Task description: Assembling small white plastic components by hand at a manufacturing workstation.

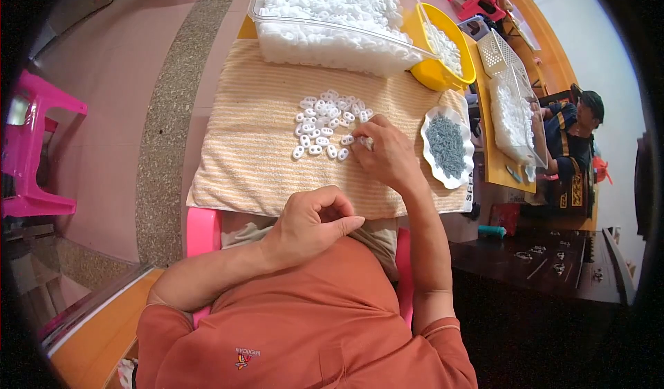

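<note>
Left hand (312, 221) rests curled by the belly, holding nothing visible; right hand (387, 155) pinches one white ring (362, 141) from the pile (326, 122) spread flat for picking on the towel (242, 147).

Small piecework workshop: bins of white plastic parts (332, 15), towel-covered table (256, 154), co-worker (577, 133) nearby.

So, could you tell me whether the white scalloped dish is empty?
No, the white scalloped dish holds a heap of small grey pieces.

Pink plastic stool (34, 147), yellow bowl (443, 74), white lattice basket (498, 51), seated person (577, 133), dark table (546, 264)
</note>
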Demonstrator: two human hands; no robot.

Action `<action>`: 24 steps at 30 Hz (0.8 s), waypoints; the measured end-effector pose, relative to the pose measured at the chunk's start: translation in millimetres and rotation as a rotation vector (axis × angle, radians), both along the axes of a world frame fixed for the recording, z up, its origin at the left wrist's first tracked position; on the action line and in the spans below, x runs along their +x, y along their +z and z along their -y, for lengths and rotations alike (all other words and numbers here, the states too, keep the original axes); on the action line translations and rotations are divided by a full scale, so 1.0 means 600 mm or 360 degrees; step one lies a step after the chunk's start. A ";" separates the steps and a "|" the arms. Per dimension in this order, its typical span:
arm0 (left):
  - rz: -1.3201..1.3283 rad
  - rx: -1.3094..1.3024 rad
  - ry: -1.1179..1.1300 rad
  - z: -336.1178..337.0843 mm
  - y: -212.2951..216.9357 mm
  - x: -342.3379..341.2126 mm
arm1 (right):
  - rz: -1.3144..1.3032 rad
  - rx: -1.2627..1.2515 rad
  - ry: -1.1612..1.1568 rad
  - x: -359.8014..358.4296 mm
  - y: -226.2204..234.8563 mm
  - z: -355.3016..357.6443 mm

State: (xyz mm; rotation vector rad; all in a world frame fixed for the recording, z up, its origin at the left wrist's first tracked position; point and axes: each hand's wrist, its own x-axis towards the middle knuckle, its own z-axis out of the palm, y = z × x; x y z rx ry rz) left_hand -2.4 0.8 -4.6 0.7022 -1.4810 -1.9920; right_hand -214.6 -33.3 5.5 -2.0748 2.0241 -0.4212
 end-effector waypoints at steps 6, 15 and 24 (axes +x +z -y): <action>0.0008 0.0016 0.0010 0.001 0.001 0.001 | 0.0006 -0.0081 -0.0011 0.008 -0.001 -0.005; 0.0046 -0.0060 0.0089 0.006 -0.003 0.001 | 0.0192 -0.0468 0.0061 0.003 -0.005 -0.028; -0.0249 0.0335 0.0354 0.015 -0.013 -0.007 | 0.1718 0.0287 0.0025 0.050 0.028 -0.100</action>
